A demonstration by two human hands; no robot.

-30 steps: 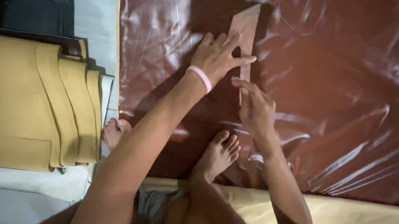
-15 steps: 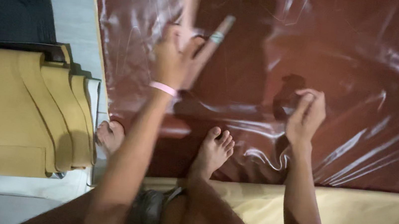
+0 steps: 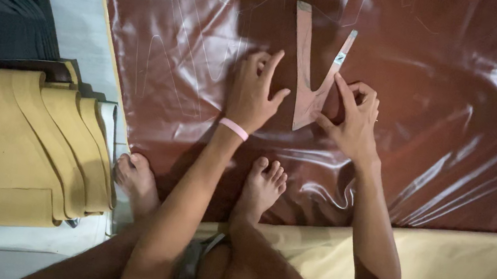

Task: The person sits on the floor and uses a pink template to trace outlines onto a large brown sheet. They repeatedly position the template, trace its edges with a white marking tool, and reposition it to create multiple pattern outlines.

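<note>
Both hands had come together since the earlier frame: the left hand (image 3: 255, 93) lay spread flat just beside a V-shaped cardboard template (image 3: 313, 72), the right hand (image 3: 354, 117) pressing its fingertips on the lower arm. Chalked outlines already marked the glossy brown sheet (image 3: 464, 108) toward its left edge; its right side remained unmarked, open room.

Both arms are bare to above the elbow. The left hand (image 3: 254, 93) has a pale pink band (image 3: 234, 128) round its wrist, and the right hand (image 3: 354, 117) has a thin ring on one finger. Both feet are bare; grey shorts (image 3: 194, 264) show below the band.
</note>
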